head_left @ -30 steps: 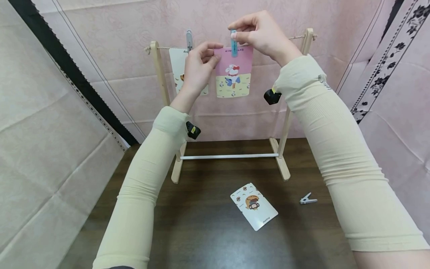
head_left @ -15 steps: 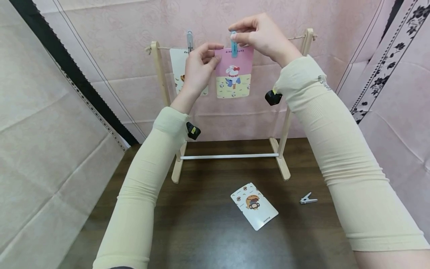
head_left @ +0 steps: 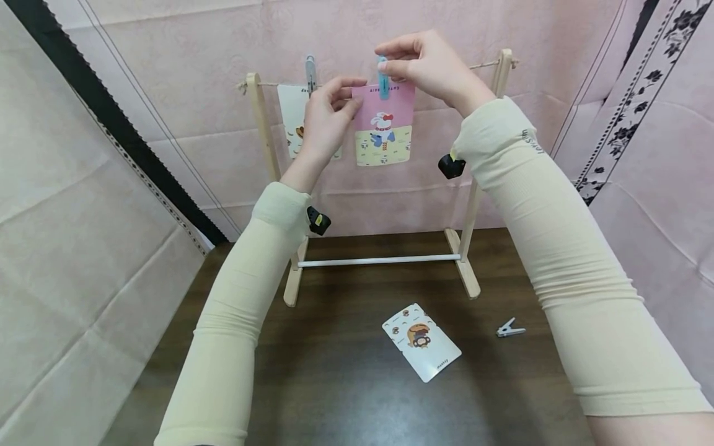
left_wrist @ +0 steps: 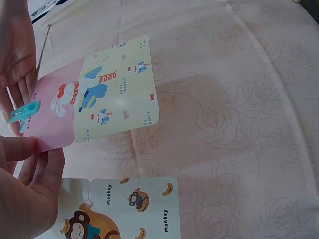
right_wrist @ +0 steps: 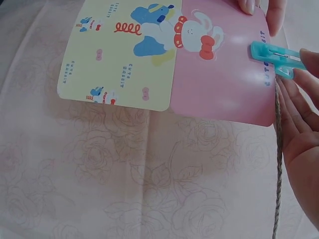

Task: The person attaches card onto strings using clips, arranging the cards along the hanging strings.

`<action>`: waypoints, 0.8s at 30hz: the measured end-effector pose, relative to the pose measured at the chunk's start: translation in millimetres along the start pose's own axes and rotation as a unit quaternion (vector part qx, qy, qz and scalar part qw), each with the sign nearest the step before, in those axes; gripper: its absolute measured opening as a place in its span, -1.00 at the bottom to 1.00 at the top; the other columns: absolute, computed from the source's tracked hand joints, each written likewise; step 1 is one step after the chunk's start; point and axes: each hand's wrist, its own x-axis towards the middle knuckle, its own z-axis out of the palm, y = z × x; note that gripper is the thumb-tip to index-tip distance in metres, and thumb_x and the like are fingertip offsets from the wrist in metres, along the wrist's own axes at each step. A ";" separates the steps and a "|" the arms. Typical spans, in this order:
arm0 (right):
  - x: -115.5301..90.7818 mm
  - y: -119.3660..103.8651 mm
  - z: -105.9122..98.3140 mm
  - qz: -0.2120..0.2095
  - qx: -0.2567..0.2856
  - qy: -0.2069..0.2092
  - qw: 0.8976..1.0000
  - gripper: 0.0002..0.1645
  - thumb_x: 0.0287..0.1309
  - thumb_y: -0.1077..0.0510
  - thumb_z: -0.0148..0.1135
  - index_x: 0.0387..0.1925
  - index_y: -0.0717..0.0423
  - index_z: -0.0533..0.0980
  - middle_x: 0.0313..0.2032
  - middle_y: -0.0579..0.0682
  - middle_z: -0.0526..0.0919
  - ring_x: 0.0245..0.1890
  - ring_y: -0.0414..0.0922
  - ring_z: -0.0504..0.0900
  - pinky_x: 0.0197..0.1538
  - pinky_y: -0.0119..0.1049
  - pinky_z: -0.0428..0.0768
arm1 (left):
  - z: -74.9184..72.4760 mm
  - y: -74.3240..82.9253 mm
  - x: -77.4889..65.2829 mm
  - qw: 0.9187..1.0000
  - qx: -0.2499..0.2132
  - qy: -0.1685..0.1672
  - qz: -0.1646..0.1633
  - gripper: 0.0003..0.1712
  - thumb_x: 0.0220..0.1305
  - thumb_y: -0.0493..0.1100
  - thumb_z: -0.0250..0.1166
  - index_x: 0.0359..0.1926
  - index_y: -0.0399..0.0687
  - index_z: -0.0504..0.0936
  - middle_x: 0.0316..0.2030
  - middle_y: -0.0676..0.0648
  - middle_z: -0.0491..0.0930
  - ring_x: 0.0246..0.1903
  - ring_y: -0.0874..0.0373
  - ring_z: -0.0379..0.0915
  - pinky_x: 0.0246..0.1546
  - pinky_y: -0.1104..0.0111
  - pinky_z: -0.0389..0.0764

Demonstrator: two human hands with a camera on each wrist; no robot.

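Note:
A card with a pink upper half and a yellow lower half [head_left: 383, 139], printed with a rabbit, hangs at the rope [right_wrist: 278, 189] of a small wooden rack. My left hand [head_left: 329, 118] pinches its upper left corner between thumb and fingers. At the middle of the top edge, my right hand [head_left: 432, 68] pinches the tail of a light blue clothespin [right_wrist: 271, 52], whose jaws lie over the card's edge. Left of it hangs a white monkey card [left_wrist: 149, 214], partly hidden behind my left hand in the head view, with a grey clothespin [head_left: 310, 74] on top.
The rack's wooden feet [head_left: 463, 269] and white crossbar [head_left: 379, 260] stand on the dark table [head_left: 323, 371]. Another white card [head_left: 422, 342] lies in front of the rack. Right of that card is a grey clothespin [head_left: 510, 328]. Pink cloth [head_left: 385, 204] hangs behind.
My right hand has come down slightly at the blue clothespin. Both hands keep their hold, and the whole head view has shifted a little.

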 end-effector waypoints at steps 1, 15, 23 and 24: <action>-0.4 -0.4 -0.3 -0.002 -0.003 0.000 1.000 -0.40 0.33 0.03 0.29 0.35 0.06 0.47 0.24 -0.03 0.59 0.09 -0.21 0.56 0.21 -0.37 0.45 | 0.1 0.2 0.1 1.000 -0.002 0.000 0.001 -0.68 0.46 -0.26 0.21 0.17 -0.02 0.64 -0.02 -0.09 0.66 -0.10 0.12 0.57 -0.05 0.39 0.56; -4.3 5.1 2.4 -0.042 0.033 0.024 0.998 -0.46 0.31 0.13 0.31 0.28 0.18 0.51 0.18 0.06 0.63 0.08 -0.21 0.61 0.18 -0.39 0.48 | -0.9 -3.2 -6.0 1.000 -0.013 -0.009 0.010 -0.65 0.45 -0.25 0.22 0.21 0.01 0.62 0.03 -0.09 0.66 -0.07 0.11 0.59 -0.04 0.37 0.58; -13.1 9.4 4.7 -0.083 0.071 0.064 0.992 -0.60 0.34 0.21 0.28 0.18 0.20 0.59 0.15 0.02 0.65 0.09 -0.19 0.61 0.15 -0.38 0.49 | -2.2 -7.4 -10.4 1.000 -0.021 -0.016 0.008 -0.56 0.44 -0.25 0.25 0.29 0.11 0.57 0.00 -0.11 0.67 -0.07 0.10 0.60 -0.03 0.37 0.59; -14.9 9.9 5.3 -0.084 0.071 0.066 0.992 -0.61 0.34 0.20 0.28 0.17 0.19 0.60 0.14 0.02 0.65 0.08 -0.19 0.61 0.15 -0.38 0.49 | -2.7 -8.9 -11.1 1.000 -0.022 -0.018 0.009 -0.55 0.44 -0.26 0.24 0.30 0.11 0.56 0.00 -0.12 0.66 -0.06 0.10 0.61 -0.01 0.37 0.60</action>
